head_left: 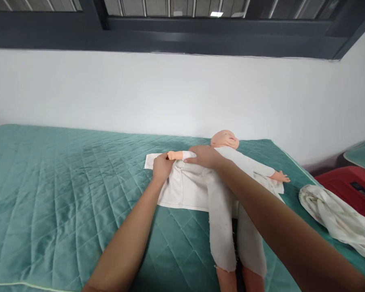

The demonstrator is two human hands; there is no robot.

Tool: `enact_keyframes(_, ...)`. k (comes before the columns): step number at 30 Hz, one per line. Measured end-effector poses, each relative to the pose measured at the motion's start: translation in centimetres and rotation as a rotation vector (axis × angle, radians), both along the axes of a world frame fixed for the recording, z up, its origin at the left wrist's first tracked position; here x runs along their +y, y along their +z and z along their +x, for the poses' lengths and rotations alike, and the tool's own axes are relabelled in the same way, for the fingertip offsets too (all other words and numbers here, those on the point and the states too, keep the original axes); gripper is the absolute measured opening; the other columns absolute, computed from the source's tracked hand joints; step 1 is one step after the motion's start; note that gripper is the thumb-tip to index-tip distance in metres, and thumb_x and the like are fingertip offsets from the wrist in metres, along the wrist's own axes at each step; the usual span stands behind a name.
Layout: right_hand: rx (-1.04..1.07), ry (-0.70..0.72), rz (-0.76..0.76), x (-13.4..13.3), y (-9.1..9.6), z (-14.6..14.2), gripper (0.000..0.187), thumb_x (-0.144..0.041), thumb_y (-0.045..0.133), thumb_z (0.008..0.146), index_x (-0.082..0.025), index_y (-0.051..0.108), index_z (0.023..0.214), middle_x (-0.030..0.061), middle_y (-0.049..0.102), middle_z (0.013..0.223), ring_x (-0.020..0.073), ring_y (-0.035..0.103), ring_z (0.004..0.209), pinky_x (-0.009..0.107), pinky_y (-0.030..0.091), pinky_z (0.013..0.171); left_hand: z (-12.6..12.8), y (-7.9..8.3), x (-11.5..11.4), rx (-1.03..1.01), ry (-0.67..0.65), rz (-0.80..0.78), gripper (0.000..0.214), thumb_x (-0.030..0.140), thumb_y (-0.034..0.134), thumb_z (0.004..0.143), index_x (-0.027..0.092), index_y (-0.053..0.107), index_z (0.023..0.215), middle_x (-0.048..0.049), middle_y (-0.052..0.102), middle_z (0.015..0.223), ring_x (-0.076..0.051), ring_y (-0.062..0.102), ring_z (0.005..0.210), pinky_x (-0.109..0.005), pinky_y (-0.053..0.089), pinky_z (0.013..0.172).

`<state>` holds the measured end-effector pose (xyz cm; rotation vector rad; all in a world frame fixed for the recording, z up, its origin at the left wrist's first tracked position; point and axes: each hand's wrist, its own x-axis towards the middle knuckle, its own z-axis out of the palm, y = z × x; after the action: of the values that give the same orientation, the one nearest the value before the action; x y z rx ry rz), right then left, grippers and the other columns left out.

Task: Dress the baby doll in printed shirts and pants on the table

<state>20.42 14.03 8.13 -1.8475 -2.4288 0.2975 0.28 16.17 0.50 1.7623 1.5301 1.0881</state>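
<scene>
A baby doll (pixel 222 235) with a white cloth body lies on its back, its head toward the wall. Its forearm (pixel 178 155) on the left side sticks out between my hands. Around that arm my right hand (pixel 205 157) is closed, just above the wrist. My left hand (pixel 162 167) pinches a white garment (pixel 185 188) beside the doll's fist, near the garment's sleeve. This garment lies spread under the doll, with part of it showing on the right below the other arm. My left fingertips are partly hidden.
A green quilted cover (pixel 63 202) lies under everything. A crumpled white cloth (pixel 337 219) rests at the right edge, near a red case (pixel 349 186). Behind stands a white wall (pixel 140 93) below a dark window frame (pixel 170 38).
</scene>
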Motion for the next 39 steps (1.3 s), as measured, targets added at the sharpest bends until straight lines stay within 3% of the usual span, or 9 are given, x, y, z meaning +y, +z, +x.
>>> enact_keyframes(7, -0.139, -0.017, 0.019, -0.2, -0.1, -0.3, 0.044, -0.064, 0.054, 0.088, -0.027, 0.07, 0.105, 0.0076, 0.074, 0.11, 0.0306, 0.067, 0.097, 0.036, 0.043, 0.075, -1.1, -0.2, 0.0, -0.193, -0.037, -0.011, 0.016, 0.025, 0.055, 0.084, 0.018, 0.067, 0.076, -0.001, 0.069, 0.074, -0.018, 0.06, 0.075, -0.026, 0.043, 0.069)
enact_keyframes(15, -0.21, -0.01, 0.034, 0.0, -0.8, -1.0, 0.043, -0.059, 0.051, 0.09, -0.023, 0.069, 0.105, 0.0113, 0.073, 0.112, 0.0313, 0.065, 0.104, 0.042, 0.042, 0.09, -0.7, 0.0, -0.5, -0.168, -0.008, 0.045, 0.019, 0.029, 0.051, 0.091, 0.019, 0.061, 0.078, -0.0002, 0.065, 0.074, -0.017, 0.059, 0.076, -0.026, 0.042, 0.071)
enact_keyframes(22, -0.244, 0.005, 0.04, 0.3, -1.4, -1.4, 0.043, -0.058, 0.05, 0.091, -0.021, 0.069, 0.102, 0.0134, 0.073, 0.109, 0.0326, 0.066, 0.102, 0.043, 0.042, 0.089, -0.1, 0.3, -1.4, 0.092, -0.122, 0.171, 0.021, 0.032, 0.047, 0.097, 0.021, 0.062, 0.087, -0.0044, 0.069, 0.086, -0.02, 0.061, 0.082, -0.03, 0.041, 0.073)
enact_keyframes(29, -0.21, 0.012, 0.073, 0.6, -2.2, -2.3, 0.042, -0.054, 0.051, 0.092, -0.018, 0.068, 0.103, 0.0155, 0.073, 0.109, 0.0341, 0.065, 0.105, 0.047, 0.043, 0.093, 1.0, 0.4, -2.1, 0.112, -0.396, 0.142, 0.023, 0.032, 0.044, 0.099, 0.022, 0.063, 0.092, -0.0031, 0.07, 0.086, -0.02, 0.062, 0.082, -0.029, 0.044, 0.076)
enact_keyframes(34, -0.161, -0.014, 0.111, -0.4, -1.4, -2.2, 0.039, -0.047, 0.05, 0.094, -0.019, 0.066, 0.116, 0.0137, 0.07, 0.121, 0.0334, 0.062, 0.115, 0.048, 0.043, 0.098, 0.4, 0.7, -1.7, -0.032, -0.299, 0.068, 0.025, 0.027, 0.041, 0.099, 0.021, 0.065, 0.1, -0.004, 0.074, 0.101, -0.019, 0.066, 0.095, -0.028, 0.046, 0.084)
enact_keyframes(37, -0.015, -0.125, 0.235, -2.8, -0.5, 0.4, 0.042, -0.043, 0.048, 0.096, -0.019, 0.061, 0.129, 0.0127, 0.065, 0.134, 0.0317, 0.057, 0.124, 0.045, 0.043, 0.102, 0.0, 0.7, -1.5, 0.011, -0.235, -0.015, 0.021, 0.022, 0.044, 0.095, 0.021, 0.065, 0.095, -0.0031, 0.074, 0.093, -0.018, 0.066, 0.087, -0.028, 0.046, 0.078)
enact_keyframes(39, 0.152, -0.277, 0.404, -5.4, -0.4, 3.3, 0.042, -0.04, 0.049, 0.095, -0.02, 0.061, 0.13, 0.0121, 0.065, 0.135, 0.0311, 0.056, 0.126, 0.044, 0.044, 0.102, -0.1, 0.7, -1.4, 0.053, -0.199, -0.047, 0.015, 0.022, 0.05, 0.092, 0.021, 0.065, 0.088, -0.0026, 0.074, 0.089, -0.018, 0.067, 0.084, -0.027, 0.046, 0.076)
